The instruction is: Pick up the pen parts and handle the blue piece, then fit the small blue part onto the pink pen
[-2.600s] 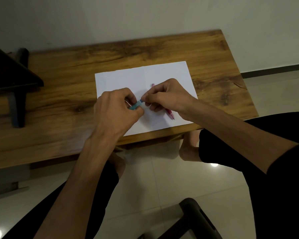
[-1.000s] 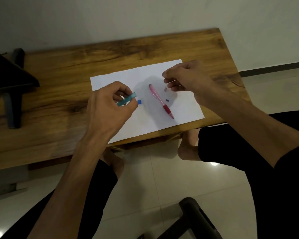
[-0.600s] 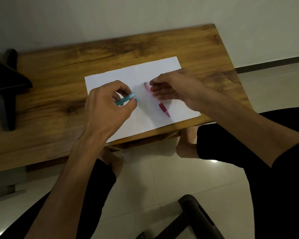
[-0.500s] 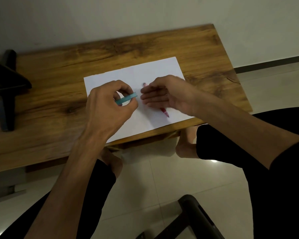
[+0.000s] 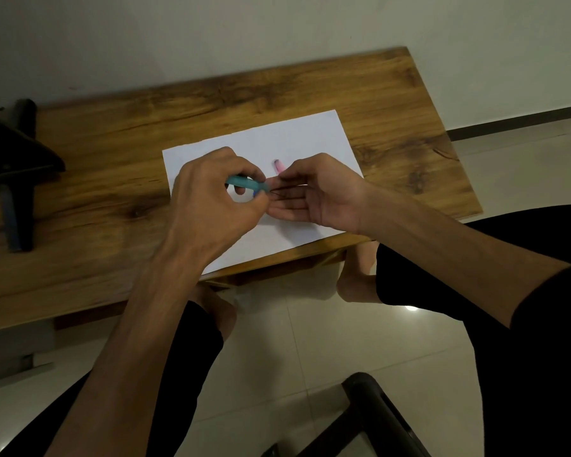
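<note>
The left hand (image 5: 211,206) pinches a teal plastic pen barrel (image 5: 244,183) in curled fingers, tip toward the right hand (image 5: 314,196), whose thumb and forefinger pinch something thin at that tip, probably to fit it. Both hover over white paper (image 5: 304,140) on the wooden table (image 5: 112,153); a pink pen (image 5: 278,165) lies behind.
</note>
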